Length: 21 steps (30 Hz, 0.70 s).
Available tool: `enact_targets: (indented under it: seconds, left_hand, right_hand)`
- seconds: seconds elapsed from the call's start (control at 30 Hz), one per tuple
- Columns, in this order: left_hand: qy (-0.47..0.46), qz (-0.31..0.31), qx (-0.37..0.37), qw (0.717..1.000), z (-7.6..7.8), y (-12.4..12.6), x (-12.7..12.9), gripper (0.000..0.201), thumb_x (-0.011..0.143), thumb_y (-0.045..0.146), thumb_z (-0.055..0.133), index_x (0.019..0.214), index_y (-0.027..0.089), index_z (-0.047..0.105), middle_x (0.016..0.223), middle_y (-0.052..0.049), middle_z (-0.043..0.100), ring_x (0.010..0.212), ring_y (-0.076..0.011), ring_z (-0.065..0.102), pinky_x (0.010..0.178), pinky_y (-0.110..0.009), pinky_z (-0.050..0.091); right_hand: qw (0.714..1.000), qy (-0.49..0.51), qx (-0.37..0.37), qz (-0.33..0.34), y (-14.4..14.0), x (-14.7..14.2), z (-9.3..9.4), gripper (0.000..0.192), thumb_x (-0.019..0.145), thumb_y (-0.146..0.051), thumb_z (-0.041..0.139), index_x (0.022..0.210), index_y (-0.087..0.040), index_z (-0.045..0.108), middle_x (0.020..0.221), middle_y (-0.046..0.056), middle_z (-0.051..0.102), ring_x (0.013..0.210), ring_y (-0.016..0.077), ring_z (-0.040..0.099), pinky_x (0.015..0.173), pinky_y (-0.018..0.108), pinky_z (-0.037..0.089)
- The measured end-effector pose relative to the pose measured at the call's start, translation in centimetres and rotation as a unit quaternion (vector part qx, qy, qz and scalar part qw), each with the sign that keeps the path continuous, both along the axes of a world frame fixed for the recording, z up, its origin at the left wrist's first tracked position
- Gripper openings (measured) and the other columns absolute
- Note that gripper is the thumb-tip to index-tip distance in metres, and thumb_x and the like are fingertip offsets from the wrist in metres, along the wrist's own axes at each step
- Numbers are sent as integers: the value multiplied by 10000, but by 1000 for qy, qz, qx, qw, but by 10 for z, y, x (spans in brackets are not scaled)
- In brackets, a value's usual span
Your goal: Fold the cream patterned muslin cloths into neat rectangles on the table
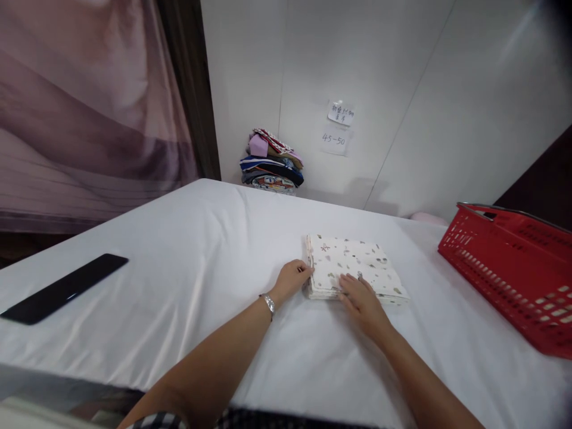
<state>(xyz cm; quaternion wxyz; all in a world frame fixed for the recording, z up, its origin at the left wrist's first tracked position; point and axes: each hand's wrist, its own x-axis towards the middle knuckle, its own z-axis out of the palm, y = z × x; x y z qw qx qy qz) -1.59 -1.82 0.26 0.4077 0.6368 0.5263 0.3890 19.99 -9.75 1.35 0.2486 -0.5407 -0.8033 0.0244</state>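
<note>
Two open hands — left [292, 278], right [363, 301] — flat against folded cloth [353, 265] between them.

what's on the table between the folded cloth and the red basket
Nothing: in the head view, only bare white table cover lies between the folded cloth and the red basket.

Got my left hand [292, 279] curled on the left edge of the folded cloth [355, 267], fingertips touching it, and my right hand [363, 304] flat on its near edge. The cloth's white with little prints, sitting on the white table [187, 262]. Right of the cloth, well apart, is a red basket [513, 271]. Far left of it lies a black slab [65, 288]. Behind it, against the wall, a pile of clothes [272, 162].
</note>
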Motion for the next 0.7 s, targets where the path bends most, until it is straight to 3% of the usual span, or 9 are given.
enact_targets:
  seconds: [0.17, 0.33, 0.5, 0.7]
  left_hand:
    - [-3, -14, -1, 1000, -2, 0, 0, 229, 737, 390, 539, 680, 174, 591, 642, 13, 604, 606, -128, 540, 576, -238, 403]
    - [26, -43, 15, 999, -4, 3, -3, 208, 720, 372, 555, 676, 174, 600, 649, 15, 605, 616, -127, 534, 568, -233, 393]
    - [35, -53, 16, 998, -5, 5, -2, 219, 712, 381, 566, 655, 172, 598, 643, 14, 603, 606, -127, 524, 562, -238, 381]
    - [19, -83, 1, 996, -3, 6, -4, 256, 700, 418, 579, 670, 165, 605, 642, 11, 590, 604, -128, 512, 553, -238, 373]
  right_hand:
    - [997, 74, -9, 28, 29, -40, 24, 248, 887, -291, 416, 931, -225, 651, 930, 60, 672, 888, 208, 597, 787, 360, 450]
    - [989, 125, -81, -18, 38, -57, 23, 180, 822, -295, 490, 741, -209, 626, 709, 15, 615, 671, 162, 544, 609, 280, 408]
    - [972, 209, -109, 13, 26, -46, 10, 152, 819, -302, 506, 828, -215, 629, 794, 13, 621, 734, 158, 550, 662, 278, 425]
    - [984, 152, -90, 33, 23, -41, 5, 142, 816, -277, 524, 877, -222, 641, 864, 34, 616, 859, 189, 537, 763, 327, 429]
